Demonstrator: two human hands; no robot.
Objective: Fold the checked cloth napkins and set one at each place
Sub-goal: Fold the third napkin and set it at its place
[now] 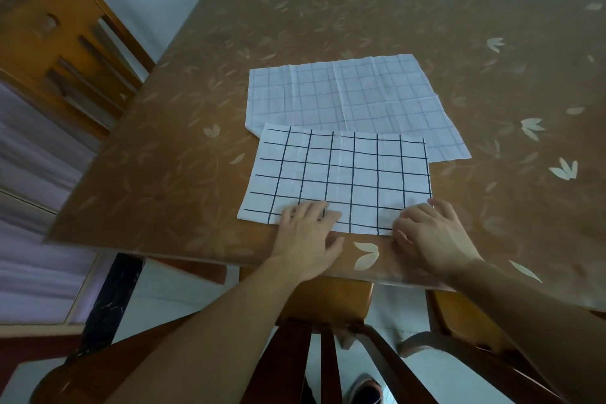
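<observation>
A white napkin with bold black checks (341, 170) lies folded into a rectangle near the table's front edge. My left hand (305, 236) rests flat on its near left part, fingers spread. At the near right corner my right hand (429, 233) has its fingers curled against the cloth's edge; whether it pinches the cloth I cannot tell. Behind it, partly overlapped, a second napkin with fainter grey checks (354, 95) lies spread out flat and creased.
The table (164, 147) has a brown cover with pale leaf prints. A wooden chair (65, 52) stands at the left side. Two more chairs (328, 338) sit below the front edge, between me and the table. A wall runs behind.
</observation>
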